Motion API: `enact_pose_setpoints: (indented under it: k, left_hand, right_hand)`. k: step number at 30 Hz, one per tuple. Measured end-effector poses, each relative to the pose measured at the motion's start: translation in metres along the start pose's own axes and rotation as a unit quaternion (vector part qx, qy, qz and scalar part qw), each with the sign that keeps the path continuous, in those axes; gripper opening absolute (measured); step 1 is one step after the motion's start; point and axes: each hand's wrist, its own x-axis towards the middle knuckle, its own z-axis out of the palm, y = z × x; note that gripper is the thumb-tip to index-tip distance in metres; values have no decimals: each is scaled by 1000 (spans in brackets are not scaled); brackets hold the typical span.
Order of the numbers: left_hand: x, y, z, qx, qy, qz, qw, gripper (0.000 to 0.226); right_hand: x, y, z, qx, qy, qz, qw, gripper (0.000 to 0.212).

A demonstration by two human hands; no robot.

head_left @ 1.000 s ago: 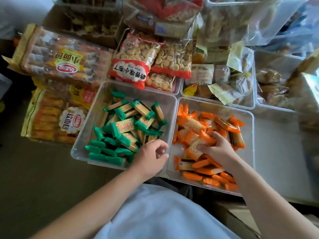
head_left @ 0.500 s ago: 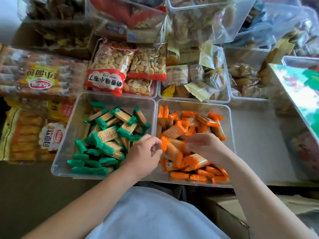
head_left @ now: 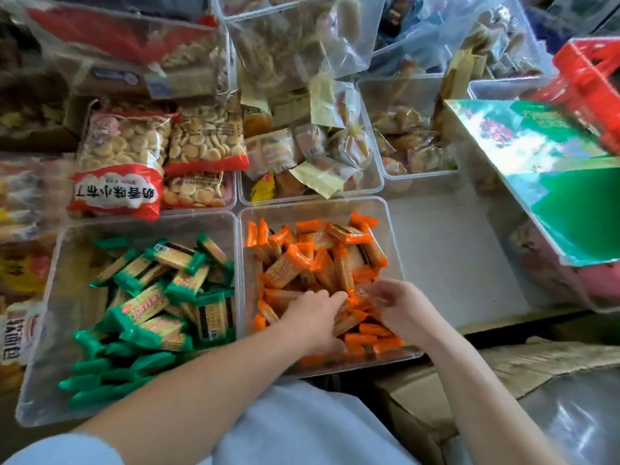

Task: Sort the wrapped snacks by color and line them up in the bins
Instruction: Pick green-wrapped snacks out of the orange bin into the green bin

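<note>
While left hand [head_left: 310, 318] lies flat on orange snacks [head_left: 292, 265], right hand [head_left: 399, 307] perhaps pinches one; bags [head_left: 117, 156] crowd bin [head_left: 312, 203].

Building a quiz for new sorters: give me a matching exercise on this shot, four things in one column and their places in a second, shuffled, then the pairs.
Column one
1. green-wrapped snacks
2. orange-wrapped snacks
3. left hand
4. red-and-white biscuit bag

Column two
A. fill the right clear bin
B. fill the left clear bin
C. lies just behind the left clear bin
D. fingers stretched over the orange pile

Pairs: 1-B, 2-A, 3-D, 4-C
</note>
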Motion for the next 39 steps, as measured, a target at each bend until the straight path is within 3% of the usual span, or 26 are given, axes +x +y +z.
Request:
enact_pose_setpoints:
  k: [5,10,13,16,19,22,24,28,32,39]
  left_hand:
    - [0,-20,-6,-85,9,-9,996,92]
    - [-19,-36,-12,-65,57,-9,996,80]
    - [-34,-46,-31,-136,87,-29,986,68]
    - [-49,-63,-59,-187,166,-40,968,60]
    - [-54,-79,-75,-179,269,-54,945,68]
    - [-47,-84,-75,-128,287,-77,946,74]
    - [-45,-82,-69,-104,293,-84,947,72]
    - [-50,-76,-49,-112,357,-20,927,47]
    - [-57,-84,-29,-152,331,-11,931,34]
    - [-68,-95,-14,-196,329,6,924,31]
  right_hand:
    - [6,-1,-3,-2,9,-6,1000,29]
    - [9,-13,0,-37,-39,-27,998,32]
    - [9,-18,1,-47,-51,-25,997,33]
    - [9,-23,4,-88,-49,-35,994,33]
    - [10,-31,16,-136,-103,-64,983,32]
    - [15,-39,32,-153,-152,-82,973,28]
    - [21,-43,42,-147,-173,-66,972,40]
    - [31,-50,59,-167,-205,-37,964,66]
    - [37,-60,79,-158,-241,-36,957,78]
    - [48,-65,86,-14,-216,11,976,67]
